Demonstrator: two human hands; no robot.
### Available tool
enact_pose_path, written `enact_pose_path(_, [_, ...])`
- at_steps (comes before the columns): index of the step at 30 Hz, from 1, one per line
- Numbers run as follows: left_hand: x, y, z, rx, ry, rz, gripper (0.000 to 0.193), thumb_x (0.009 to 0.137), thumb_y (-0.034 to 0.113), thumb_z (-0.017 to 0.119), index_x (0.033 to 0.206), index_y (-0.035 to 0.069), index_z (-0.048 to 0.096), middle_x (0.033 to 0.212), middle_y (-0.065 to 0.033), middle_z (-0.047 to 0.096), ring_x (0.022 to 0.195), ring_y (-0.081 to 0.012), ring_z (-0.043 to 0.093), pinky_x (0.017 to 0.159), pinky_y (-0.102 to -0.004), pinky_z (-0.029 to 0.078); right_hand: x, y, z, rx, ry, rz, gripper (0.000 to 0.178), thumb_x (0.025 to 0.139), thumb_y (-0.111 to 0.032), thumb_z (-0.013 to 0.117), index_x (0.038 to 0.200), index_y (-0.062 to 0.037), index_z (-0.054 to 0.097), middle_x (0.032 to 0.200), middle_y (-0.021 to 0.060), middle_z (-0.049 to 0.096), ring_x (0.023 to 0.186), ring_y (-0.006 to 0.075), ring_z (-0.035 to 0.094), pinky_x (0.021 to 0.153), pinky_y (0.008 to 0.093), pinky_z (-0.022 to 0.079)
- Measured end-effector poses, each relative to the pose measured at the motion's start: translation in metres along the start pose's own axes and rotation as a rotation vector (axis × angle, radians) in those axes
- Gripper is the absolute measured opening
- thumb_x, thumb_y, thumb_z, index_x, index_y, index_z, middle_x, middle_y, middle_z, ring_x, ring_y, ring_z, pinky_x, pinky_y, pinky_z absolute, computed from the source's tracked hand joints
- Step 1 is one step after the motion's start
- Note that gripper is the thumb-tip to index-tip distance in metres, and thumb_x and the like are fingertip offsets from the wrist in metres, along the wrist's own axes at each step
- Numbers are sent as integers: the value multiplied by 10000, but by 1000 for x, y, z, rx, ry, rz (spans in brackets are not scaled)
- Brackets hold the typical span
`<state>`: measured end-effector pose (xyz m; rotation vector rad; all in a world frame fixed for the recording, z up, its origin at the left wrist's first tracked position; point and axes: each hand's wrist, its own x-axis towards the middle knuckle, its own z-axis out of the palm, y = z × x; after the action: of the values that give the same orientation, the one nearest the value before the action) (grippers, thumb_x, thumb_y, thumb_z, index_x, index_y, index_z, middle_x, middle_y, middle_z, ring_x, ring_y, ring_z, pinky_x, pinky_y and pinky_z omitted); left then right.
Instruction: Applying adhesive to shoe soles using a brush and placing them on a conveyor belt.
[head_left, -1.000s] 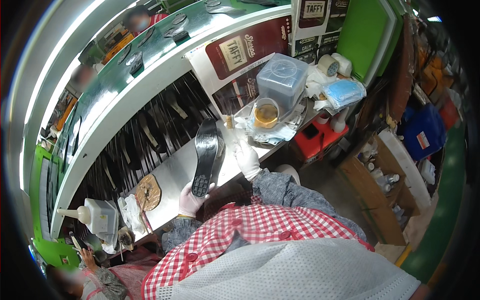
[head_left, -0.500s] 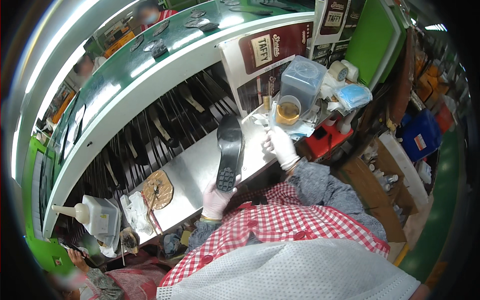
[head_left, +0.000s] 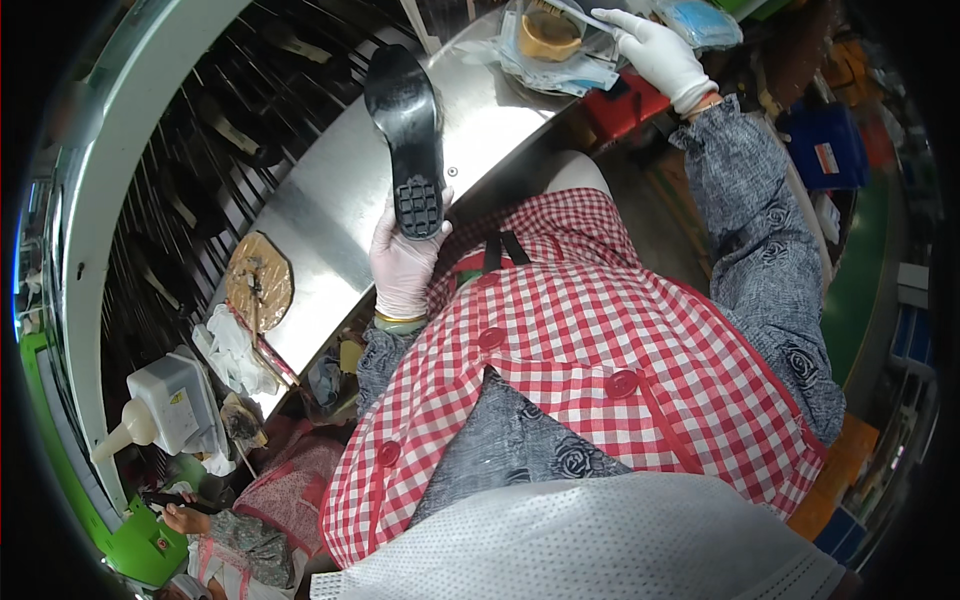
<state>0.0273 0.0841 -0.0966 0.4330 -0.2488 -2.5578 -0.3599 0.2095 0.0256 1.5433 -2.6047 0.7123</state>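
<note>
My left hand [head_left: 405, 262], in a pale thin glove, grips a black shoe sole [head_left: 405, 125] by its heel end. The sole stands tilted over the metal bench, its blocky heel tread and smooth shiny forepart facing me. My right hand [head_left: 662, 62], in a white glove, is stretched out to the far right, its fingers pinched on a slim white brush-like tool [head_left: 578, 14]. That tool reaches over a clear cup [head_left: 548, 38] of amber-brown stuff. Its working end cannot be made out.
The metal bench [head_left: 330, 210] curves along a rack of dark rods. On it lie a brown tape-wrapped block [head_left: 258, 280] and crumpled white cloth [head_left: 238, 350]. A white bottle with a long spout [head_left: 165, 405] stands at the left. A co-worker's hand [head_left: 185, 518] shows at lower left.
My view has tipped downward, so the bench sits higher in the picture. My right hand has moved out to the right of the cup. The sole stays in my left hand.
</note>
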Motion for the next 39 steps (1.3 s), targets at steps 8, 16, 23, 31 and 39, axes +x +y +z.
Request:
enact_pose_path(8, [-11,-8,6,233,-66,105,418,1010,114,322,1365,-104,362,1374,-301,453,1276,-412,480,876,-411,550,4,0,10,-349,-12,-244,214,868,-249,555,989,-137,692,832,87,694,722,280,669,670,371,529])
enact_pose_path(16, [-23,-9,16,173,28,80,475,1024,217,350,1455,19,321,1347,-213,500,1236,-405,519,835,-402,580,17,14,8,-83,-87,-202,249,895,-254,523,985,-104,701,908,120,694,866,309,651,779,383,509])
enact_pose_path(23, [-31,-9,10,270,48,103,483,1019,218,362,1467,45,311,1373,-214,473,1274,-417,477,825,-410,578,13,30,20,-2,-208,-132,262,879,-206,574,1070,-64,685,927,120,697,920,269,665,831,336,517])
enact_pose_path(31, [-43,-18,9,241,74,139,393,997,7,389,1386,-42,371,1336,-206,510,1251,-381,517,794,-315,565,-33,-60,63,1081,-561,271,353,982,-256,518,1254,-42,588,751,-71,521,528,-10,295,452,148,210])
enact_pose_path(39, [-33,-20,-1,68,60,56,466,1026,216,300,1453,32,316,1388,-212,468,1275,-422,474,825,-426,580,-9,-102,127,658,-275,-367,295,916,-90,525,1182,-27,635,988,97,674,868,198,641,778,304,506])
